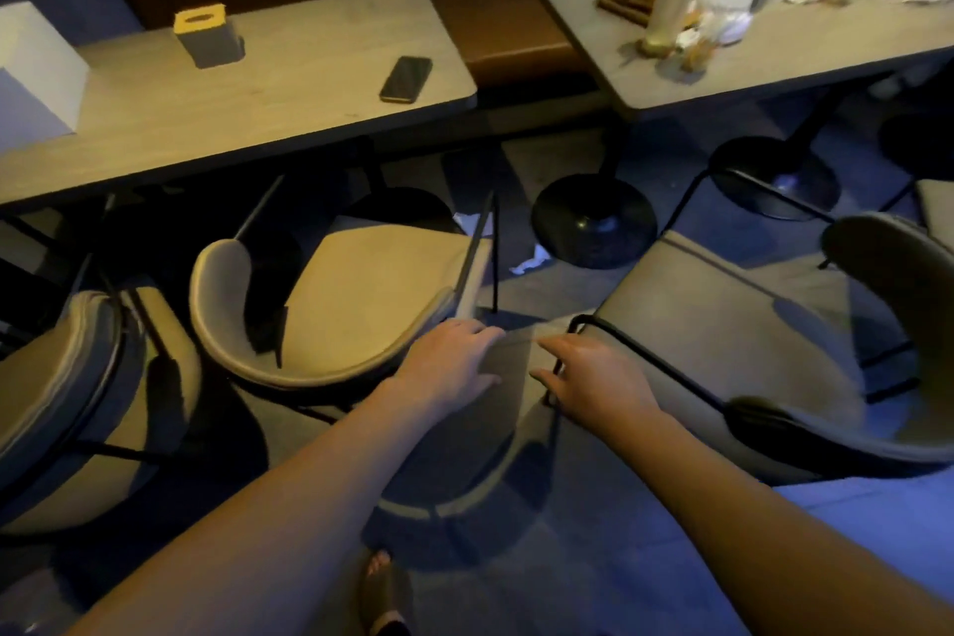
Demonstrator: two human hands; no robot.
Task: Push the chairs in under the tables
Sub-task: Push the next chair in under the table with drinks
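Two hands, left hand [454, 362] and right hand [593, 377], open and flat on the curved back of a nearer chair [508, 377] standing clear of the tables' near edges: rigid, probably light, best pushed by its backrest.

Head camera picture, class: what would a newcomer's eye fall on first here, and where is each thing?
Two bare forearms reach up the middle, the left hand and right hand open at the rim of a blurred chair. Beside it, a tan chair sits partly under the left table, where a dark phone lies. The right table is cluttered with glasses.
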